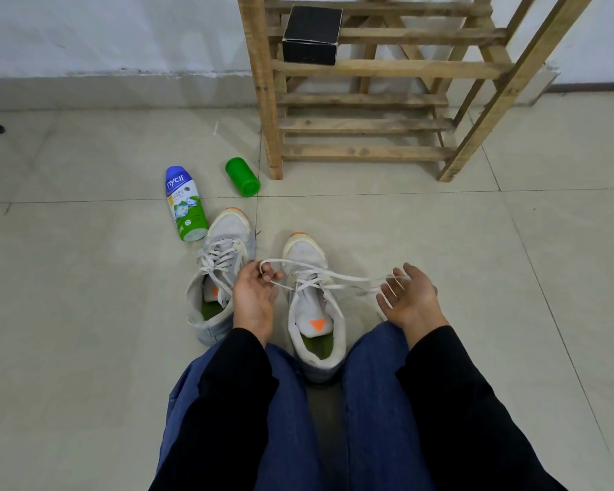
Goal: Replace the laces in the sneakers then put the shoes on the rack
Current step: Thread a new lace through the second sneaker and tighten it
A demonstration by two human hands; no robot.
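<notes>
Two white sneakers with orange toe tips stand on the tiled floor between my knees. The left sneaker (220,274) is laced with a loose knot. The right sneaker (312,313) has its white lace (337,278) drawn out sideways to both hands. My left hand (254,295) sits between the shoes, palm up, with a loop of lace round its curled fingertips. My right hand (404,295) is to the right of that shoe, palm up, and the blurred lace ends run across its loosely curled fingers.
A wooden slatted rack (366,101) stands against the wall ahead, with a black box (312,35) on one shelf. A powder bottle (187,203) and a green cup (242,177) lie on the floor left of the rack.
</notes>
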